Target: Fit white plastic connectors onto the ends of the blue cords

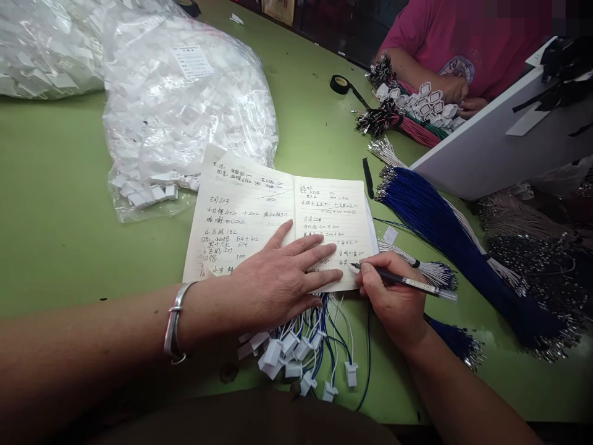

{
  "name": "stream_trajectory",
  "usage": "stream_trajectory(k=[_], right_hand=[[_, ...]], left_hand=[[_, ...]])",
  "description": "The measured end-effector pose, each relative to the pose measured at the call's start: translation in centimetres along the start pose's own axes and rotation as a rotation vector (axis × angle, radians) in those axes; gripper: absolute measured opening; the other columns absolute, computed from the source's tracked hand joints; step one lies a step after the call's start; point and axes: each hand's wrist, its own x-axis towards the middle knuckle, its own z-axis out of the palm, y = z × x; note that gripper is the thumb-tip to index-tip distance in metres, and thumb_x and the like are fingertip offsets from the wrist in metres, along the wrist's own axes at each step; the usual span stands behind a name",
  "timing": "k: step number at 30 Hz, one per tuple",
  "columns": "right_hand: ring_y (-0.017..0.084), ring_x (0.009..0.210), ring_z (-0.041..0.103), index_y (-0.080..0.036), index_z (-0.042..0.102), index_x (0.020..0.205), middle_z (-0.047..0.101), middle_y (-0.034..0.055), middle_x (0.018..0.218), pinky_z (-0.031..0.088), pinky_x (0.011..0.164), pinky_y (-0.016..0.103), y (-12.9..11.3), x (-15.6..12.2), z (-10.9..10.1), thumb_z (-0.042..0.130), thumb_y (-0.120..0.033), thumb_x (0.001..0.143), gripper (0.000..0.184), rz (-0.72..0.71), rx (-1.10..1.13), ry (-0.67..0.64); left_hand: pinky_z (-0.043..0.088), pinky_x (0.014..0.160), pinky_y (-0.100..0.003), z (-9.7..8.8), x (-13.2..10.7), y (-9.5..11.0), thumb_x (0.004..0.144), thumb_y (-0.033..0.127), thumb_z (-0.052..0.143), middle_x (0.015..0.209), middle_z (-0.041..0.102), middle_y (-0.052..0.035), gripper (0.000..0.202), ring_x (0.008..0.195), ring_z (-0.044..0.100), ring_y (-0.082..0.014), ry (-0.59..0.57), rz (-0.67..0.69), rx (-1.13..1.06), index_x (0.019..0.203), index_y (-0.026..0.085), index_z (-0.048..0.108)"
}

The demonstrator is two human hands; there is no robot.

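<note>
An open notebook [259,204] with handwritten lines lies on the green table [55,216]. My left hand [278,281] rests flat on its lower pages, fingers spread, a silver bangle on the wrist. My right hand [393,300] grips a black pen [407,282] whose tip touches the lower right corner of the right page. Under the notebook's near edge lie wires with white plastic connectors [296,355].
Two clear bags of white connectors [185,111] fill the far left. A thick blue wire bundle [445,228] lies right of the notebook. A person in a pink shirt [458,43] across the table handles red wires with white connectors. A black tape roll [340,84] and a white board [500,142] are nearby.
</note>
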Motion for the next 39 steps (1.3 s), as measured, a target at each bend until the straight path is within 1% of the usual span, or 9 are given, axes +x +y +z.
stream_trajectory(k=[3, 7, 12, 19, 23, 28, 31, 34, 39], right_hand=[[0.011, 0.046, 0.053, -0.020, 0.063, 0.077, 0.062, -0.0033, 0.058, 0.047, 0.051, 0.026, 0.1, -0.1, -0.1, 0.061, -0.025, 0.086, 0.010, -0.002, -0.016, 0.029], [0.011, 0.046, 0.053, -0.021, 0.063, 0.078, 0.062, -0.0033, 0.058, 0.047, 0.050, 0.026, 0.3, 0.0, -0.2, 0.061, -0.025, 0.086, 0.010, -0.014, -0.027, 0.033], [0.012, 0.047, 0.054, -0.021, 0.062, 0.077, 0.061, -0.0041, 0.057, 0.047, 0.052, 0.026, 0.3, 0.3, -0.5, 0.060, -0.023, 0.085, 0.008, -0.059, -0.078, 0.023], [0.010, 0.049, 0.056, -0.021, 0.063, 0.076, 0.063, -0.0049, 0.059, 0.047, 0.053, 0.024, -0.5, 0.4, -0.4, 0.061, -0.019, 0.084, 0.008, -0.165, -0.080, -0.020], [0.011, 0.049, 0.057, -0.020, 0.063, 0.078, 0.064, -0.0049, 0.059, 0.047, 0.054, 0.024, -0.6, 0.4, 0.0, 0.061, -0.018, 0.084, 0.007, -0.160, -0.091, -0.010], [0.010, 0.047, 0.054, -0.020, 0.062, 0.076, 0.061, -0.0056, 0.057, 0.046, 0.052, 0.023, -0.8, 0.6, 0.1, 0.061, -0.017, 0.083, 0.008, -0.186, -0.126, 0.009], [0.009, 0.048, 0.054, -0.020, 0.062, 0.075, 0.061, -0.0056, 0.058, 0.045, 0.052, 0.023, -0.8, 0.6, 0.1, 0.061, -0.017, 0.083, 0.009, -0.201, -0.118, -0.005], [0.010, 0.050, 0.056, -0.021, 0.062, 0.077, 0.063, -0.0046, 0.060, 0.047, 0.054, 0.024, -0.6, 0.3, 0.1, 0.061, -0.018, 0.084, 0.007, -0.179, -0.103, -0.004], [0.012, 0.049, 0.056, -0.021, 0.062, 0.079, 0.063, -0.0041, 0.059, 0.047, 0.054, 0.026, 0.0, 0.0, 0.1, 0.061, -0.021, 0.086, 0.007, -0.079, -0.048, 0.020]], left_hand=[[0.011, 0.119, -0.062, 0.1, 0.0, 0.0, 0.096, 0.040, 0.054, 0.152, 0.045, -0.0074, 0.044, 0.141, 0.040, -0.0309, 0.002, 0.000, 0.003, 0.140, 0.032, 0.054], [0.010, 0.120, -0.062, 0.3, -0.1, -0.2, 0.097, 0.041, 0.053, 0.153, 0.044, -0.0067, 0.046, 0.142, 0.038, -0.0306, 0.000, 0.008, 0.014, 0.142, 0.034, 0.050], [0.009, 0.118, -0.065, 0.4, -0.1, -0.2, 0.098, 0.042, 0.050, 0.154, 0.042, -0.0072, 0.047, 0.142, 0.036, -0.0313, -0.016, 0.016, 0.039, 0.145, 0.036, 0.046], [0.010, 0.118, -0.065, 0.3, -0.1, 0.0, 0.097, 0.042, 0.052, 0.153, 0.043, -0.0075, 0.046, 0.141, 0.038, -0.0316, 0.002, 0.019, 0.035, 0.142, 0.035, 0.050], [0.012, 0.117, -0.067, 0.2, 0.0, 0.0, 0.097, 0.042, 0.051, 0.153, 0.043, -0.0077, 0.044, 0.141, 0.038, -0.0323, -0.011, 0.013, 0.028, 0.141, 0.034, 0.051], [0.013, 0.118, -0.066, 0.2, -0.1, 0.1, 0.097, 0.041, 0.053, 0.152, 0.044, -0.0075, 0.044, 0.140, 0.039, -0.0324, 0.004, 0.009, 0.024, 0.140, 0.034, 0.052], [0.012, 0.118, -0.066, 0.2, -0.1, 0.1, 0.097, 0.041, 0.052, 0.152, 0.044, -0.0079, 0.044, 0.141, 0.039, -0.0324, 0.002, 0.012, 0.028, 0.141, 0.033, 0.052], [0.012, 0.118, -0.066, 0.3, 0.0, 0.0, 0.097, 0.041, 0.051, 0.153, 0.044, -0.0083, 0.045, 0.141, 0.038, -0.0326, -0.004, 0.015, 0.035, 0.141, 0.033, 0.051], [0.010, 0.118, -0.065, 0.4, -0.1, -0.1, 0.097, 0.043, 0.051, 0.153, 0.043, -0.0070, 0.045, 0.141, 0.038, -0.0318, -0.001, 0.009, 0.037, 0.141, 0.035, 0.051]])
